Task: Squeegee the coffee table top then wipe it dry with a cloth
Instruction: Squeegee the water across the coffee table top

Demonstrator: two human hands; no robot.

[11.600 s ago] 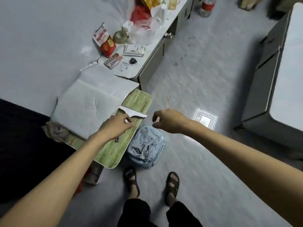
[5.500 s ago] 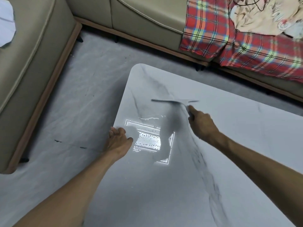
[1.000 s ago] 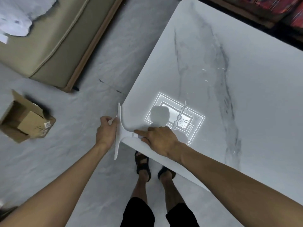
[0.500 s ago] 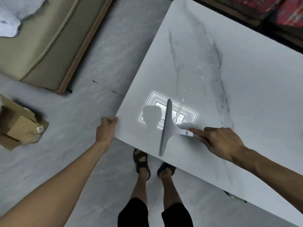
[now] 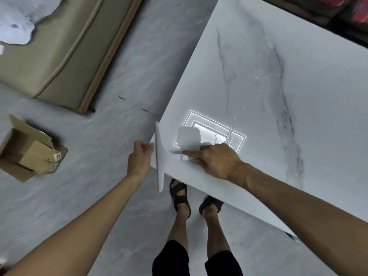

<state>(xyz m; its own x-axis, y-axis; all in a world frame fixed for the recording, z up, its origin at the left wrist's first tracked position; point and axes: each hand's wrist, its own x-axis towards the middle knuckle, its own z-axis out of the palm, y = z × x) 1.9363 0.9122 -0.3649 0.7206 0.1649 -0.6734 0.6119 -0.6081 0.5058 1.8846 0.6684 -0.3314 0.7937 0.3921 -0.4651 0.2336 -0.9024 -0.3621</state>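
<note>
Right hand holds squeegee at table corner.

One coffee table stands here, with one white squeegee at its corner, and two hands: one left hand and one right hand. On the floor there are two sandalled feet and one open cardboard box. One beige sofa carries one pale cloth.

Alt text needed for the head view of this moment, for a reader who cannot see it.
Seen from above, the right hand holds a white squeegee with its blade at the corner edge of a marble coffee table. The left hand grips that corner; a cardboard box sits on the floor.
</note>
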